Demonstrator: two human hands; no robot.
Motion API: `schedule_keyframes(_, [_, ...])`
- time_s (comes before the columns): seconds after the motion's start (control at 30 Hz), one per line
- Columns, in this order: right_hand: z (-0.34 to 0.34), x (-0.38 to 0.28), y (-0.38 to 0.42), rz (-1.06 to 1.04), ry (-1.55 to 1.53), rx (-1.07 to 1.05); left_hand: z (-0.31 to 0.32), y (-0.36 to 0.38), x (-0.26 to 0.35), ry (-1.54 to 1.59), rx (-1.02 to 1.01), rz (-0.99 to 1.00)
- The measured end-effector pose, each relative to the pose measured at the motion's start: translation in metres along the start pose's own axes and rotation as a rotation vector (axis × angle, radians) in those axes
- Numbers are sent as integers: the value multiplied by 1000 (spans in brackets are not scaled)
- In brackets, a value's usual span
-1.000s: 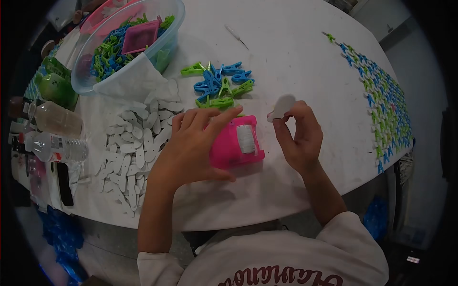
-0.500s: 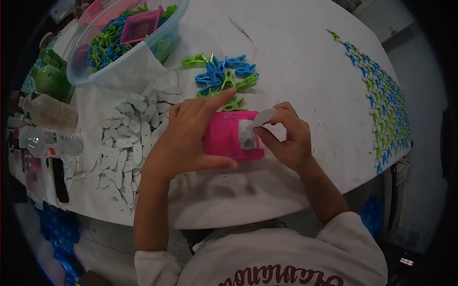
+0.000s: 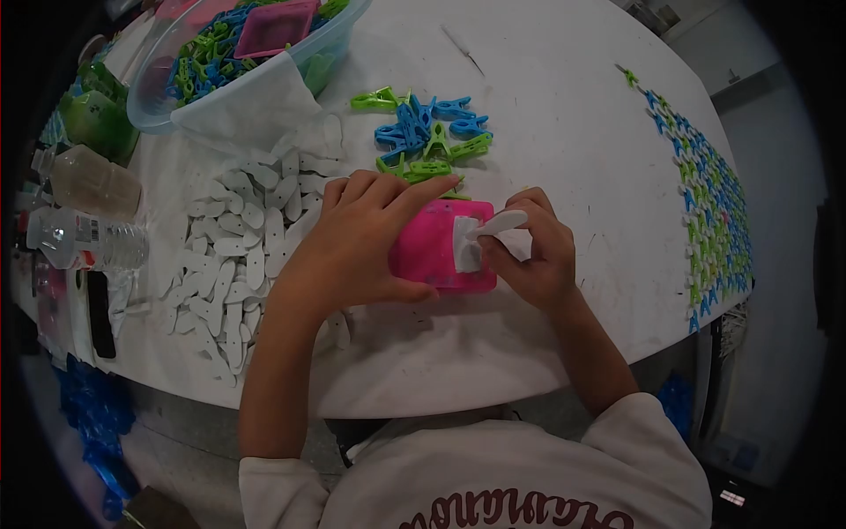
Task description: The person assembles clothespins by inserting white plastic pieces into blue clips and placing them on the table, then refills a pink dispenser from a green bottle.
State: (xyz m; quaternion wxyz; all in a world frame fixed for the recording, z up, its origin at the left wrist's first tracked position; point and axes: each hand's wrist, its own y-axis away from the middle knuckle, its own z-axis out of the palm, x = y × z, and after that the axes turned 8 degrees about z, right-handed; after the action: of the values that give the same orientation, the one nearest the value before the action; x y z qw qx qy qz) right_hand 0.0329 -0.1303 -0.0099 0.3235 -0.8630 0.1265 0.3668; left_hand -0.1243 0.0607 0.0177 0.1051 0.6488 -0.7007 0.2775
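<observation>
My left hand point(image 3: 352, 242) spans a small pink box point(image 3: 423, 251), thumb along its near side and fingers along its far side, steadying it on the table. A pale rectangular patch point(image 3: 466, 256) shows on the box's right part. Over that patch, my right hand point(image 3: 542, 251) pinches a white paddle-shaped piece point(image 3: 504, 221) between thumb and fingers. Whether the piece touches the patch is hard to make out. Just beyond the box lie green and blue clips point(image 3: 410, 128) in a loose group. Left of my left hand spreads a pile of similar white pieces point(image 3: 233, 242).
A clear basin point(image 3: 145, 106) of clips, with a pink tray point(image 3: 264, 40) on top, stands at the far left. Bottles point(image 3: 92, 189) and a dark phone point(image 3: 101, 313) line the left edge. A thin pointed tool point(image 3: 463, 50) lies far back. Rows of clips point(image 3: 709, 203) cover the right edge.
The white piece in my right hand has tipped from a raised angle to a flatter one over the patch. My left hand keeps its hold on the box. The view has shifted slightly.
</observation>
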Motion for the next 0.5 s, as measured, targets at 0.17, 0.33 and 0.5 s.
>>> schedule_keyframes(0.17, [-7,3,1,3,32,-60,0,0,0,8,6,4])
schedule_keyframes(0.33, [-3,1,-3,-69,73,-38,2,0,-2,-8,18,27])
schedule_keyframes(0.5, [-9,3,-1,-33,102,-74,1,0,-1,-1,-2,14])
